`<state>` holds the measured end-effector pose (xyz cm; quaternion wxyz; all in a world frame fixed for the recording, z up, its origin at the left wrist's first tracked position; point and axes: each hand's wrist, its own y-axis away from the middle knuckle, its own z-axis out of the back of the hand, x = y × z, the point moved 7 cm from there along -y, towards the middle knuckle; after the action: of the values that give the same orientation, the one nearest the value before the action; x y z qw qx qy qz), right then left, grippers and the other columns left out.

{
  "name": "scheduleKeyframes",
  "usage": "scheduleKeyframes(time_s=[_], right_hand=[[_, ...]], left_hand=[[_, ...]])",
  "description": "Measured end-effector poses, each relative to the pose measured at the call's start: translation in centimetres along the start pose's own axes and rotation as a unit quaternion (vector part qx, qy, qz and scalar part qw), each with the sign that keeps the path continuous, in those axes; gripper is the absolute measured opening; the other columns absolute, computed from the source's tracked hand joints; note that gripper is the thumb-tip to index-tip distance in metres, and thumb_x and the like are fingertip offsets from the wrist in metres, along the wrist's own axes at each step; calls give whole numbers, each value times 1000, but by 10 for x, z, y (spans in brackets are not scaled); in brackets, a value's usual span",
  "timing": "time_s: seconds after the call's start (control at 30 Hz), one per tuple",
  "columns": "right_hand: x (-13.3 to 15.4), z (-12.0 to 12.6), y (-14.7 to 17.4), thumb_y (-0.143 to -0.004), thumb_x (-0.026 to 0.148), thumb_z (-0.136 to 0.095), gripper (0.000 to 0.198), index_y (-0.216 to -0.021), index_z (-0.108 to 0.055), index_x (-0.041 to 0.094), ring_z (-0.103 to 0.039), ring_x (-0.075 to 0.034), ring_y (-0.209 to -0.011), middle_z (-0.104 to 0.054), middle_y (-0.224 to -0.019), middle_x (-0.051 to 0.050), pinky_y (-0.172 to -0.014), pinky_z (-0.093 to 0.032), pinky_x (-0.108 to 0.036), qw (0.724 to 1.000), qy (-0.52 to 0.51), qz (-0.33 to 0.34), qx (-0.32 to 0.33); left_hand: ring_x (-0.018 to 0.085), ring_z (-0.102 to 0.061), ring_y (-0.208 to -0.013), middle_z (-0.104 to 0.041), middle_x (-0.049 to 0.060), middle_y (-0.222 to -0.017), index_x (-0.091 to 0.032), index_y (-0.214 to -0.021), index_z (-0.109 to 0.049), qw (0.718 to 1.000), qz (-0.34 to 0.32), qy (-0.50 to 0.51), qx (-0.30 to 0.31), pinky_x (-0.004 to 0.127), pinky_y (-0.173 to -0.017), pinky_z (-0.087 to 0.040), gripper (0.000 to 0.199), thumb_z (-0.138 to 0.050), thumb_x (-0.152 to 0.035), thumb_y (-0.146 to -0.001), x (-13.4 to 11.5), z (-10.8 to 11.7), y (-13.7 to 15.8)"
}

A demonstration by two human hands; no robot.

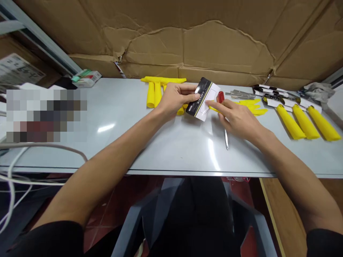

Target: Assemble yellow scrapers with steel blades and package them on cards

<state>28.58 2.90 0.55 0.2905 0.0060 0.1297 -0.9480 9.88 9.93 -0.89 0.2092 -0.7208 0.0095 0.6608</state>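
Note:
My left hand pinches a black and white printed card between thumb and fingers, holding it tilted above the table. The extended index finger of my right hand touches the card's white part, while its other fingers are loosely bent. A bit of yellow shows just behind that finger; what it belongs to is hidden. Beyond the right hand lies a screwdriver with a red handle, its metal shaft coming out below the hand. Several yellow tubes lie behind my left hand, partly covered by it.
Thin metal strips and flat yellow pieces lie right of the card. Yellow tubes with cards attached rest farther right. A cardboard wall rises behind the table. A small box and white cables are at left.

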Motion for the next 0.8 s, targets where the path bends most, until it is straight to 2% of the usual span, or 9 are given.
scheduleKeyframes(time_s=[0.23,0.3,0.37,0.47,0.5,0.57,0.6,0.7,0.8], right_hand=[[5,0,0,-103,30,-34,65,-165,-24,48,-41,-12,-67,-61,-104,-7,-63,-23,-28,995,77,-50,38],[4,4,-2,-104,30,-33,65,-166,-22,47,-42,-12,-67,-63,-105,-8,-64,-25,-29,993,91,-61,39],[-12,16,-1,-105,29,-32,65,-167,-21,46,-47,-13,-70,-65,-107,-9,-67,-27,-29,989,103,-99,22],[-79,47,18,-106,30,-33,64,-169,-20,37,-57,-16,-83,-68,-113,-11,-71,-26,-31,968,111,-222,-29],[-112,57,32,-107,34,-36,65,-170,-21,27,-60,-17,-92,-68,-118,-15,-73,-26,-32,954,111,-277,-44],[-188,68,76,-108,40,-37,68,-167,-26,9,-61,-20,-107,-65,-126,-27,-76,-26,-36,901,104,-418,-44],[-223,69,98,-108,41,-37,68,-165,-28,5,-60,-22,-115,-61,-132,-31,-77,-25,-38,881,97,-462,-31],[-303,60,164,-107,39,-41,63,-164,-36,14,-58,-24,-123,-54,-145,-32,-79,-25,-41,819,100,-564,25],[-334,41,197,-107,39,-42,61,-165,-36,23,-61,-19,-119,-56,-145,-28,-80,-29,-38,803,111,-577,94]], left_hand=[[26,-75,-101,-81,8,-104,-19,-107,-83,1000,-2,1,6,38,-91,-61,36,-90,-32,-74,-4,-9,3],[23,-76,-94,-81,9,-103,-17,-106,-83,1000,8,9,-15,36,-87,-61,35,-90,-30,-75,-6,-5,2],[18,-74,-80,-80,10,-100,-16,-107,-82,998,27,5,-51,33,-78,-61,33,-89,-28,-77,-6,3,2],[12,-66,-65,-79,9,-96,-16,-107,-80,995,51,-14,-81,28,-65,-57,26,-82,-22,-82,-4,13,1],[11,-65,-63,-79,9,-96,-16,-106,-80,995,56,-19,-81,27,-63,-56,23,-80,-20,-83,-3,14,0],[10,-64,-62,-79,9,-94,-15,-99,-81,994,60,-27,-82,26,-60,-54,17,-76,-16,-83,-3,15,0],[10,-64,-62,-79,9,-93,-15,-97,-81,994,60,-31,-88,25,-59,-53,15,-74,-15,-83,-3,15,0],[10,-63,-60,-78,7,-88,-15,-93,-81,991,37,-37,-122,23,-55,-49,14,-73,-14,-82,-10,16,1],[10,-63,-60,-77,6,-85,-17,-91,-81,990,18,-38,-132,23,-54,-47,13,-74,-16,-81,-16,15,3]])
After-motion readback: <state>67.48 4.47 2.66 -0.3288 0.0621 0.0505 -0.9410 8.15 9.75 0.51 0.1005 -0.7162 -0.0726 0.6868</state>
